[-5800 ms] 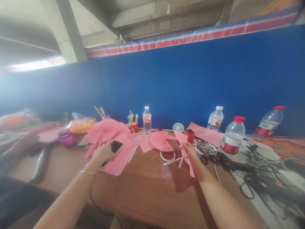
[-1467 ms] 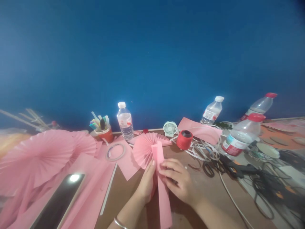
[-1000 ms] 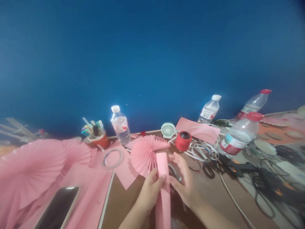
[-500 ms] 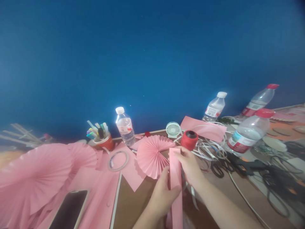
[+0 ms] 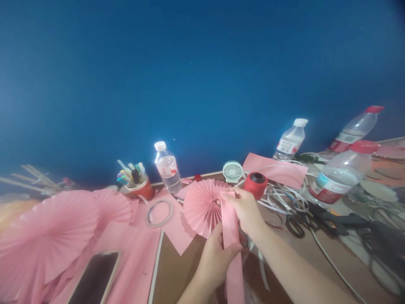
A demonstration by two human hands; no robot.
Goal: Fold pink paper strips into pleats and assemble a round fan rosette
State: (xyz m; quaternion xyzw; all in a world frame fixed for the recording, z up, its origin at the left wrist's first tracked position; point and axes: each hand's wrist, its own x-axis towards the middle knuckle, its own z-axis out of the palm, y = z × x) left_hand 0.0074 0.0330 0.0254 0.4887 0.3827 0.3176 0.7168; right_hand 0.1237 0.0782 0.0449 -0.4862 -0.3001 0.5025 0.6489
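Note:
A long, narrow folded strip of pink paper (image 5: 230, 226) stands lengthwise between my hands. My left hand (image 5: 215, 255) grips it around the middle, thumb across its face. At the upper end, my right hand (image 5: 245, 209) pinches the strip's edge; some of its fingers are hidden behind the paper. Just beyond and to the left lies a round pleated pink paper fan (image 5: 204, 207), partly covered by the strip. A flat pink sheet (image 5: 179, 234) and a roll of tape (image 5: 159, 214) are left of the fan.
Large pleated fans (image 5: 50, 232) and a phone (image 5: 95, 276) lie at left. A pen cup (image 5: 141, 188), water bottle (image 5: 167, 169), small fan (image 5: 233, 172) and red spool (image 5: 255, 185) line the back. Scissors (image 5: 295, 226), a black glue gun (image 5: 335, 221) and bottles (image 5: 343, 175) crowd the right.
The strip's top end has tilted slightly left, with my right hand moving a little left along with it. My left hand keeps its grip. The whole view has shifted slightly.

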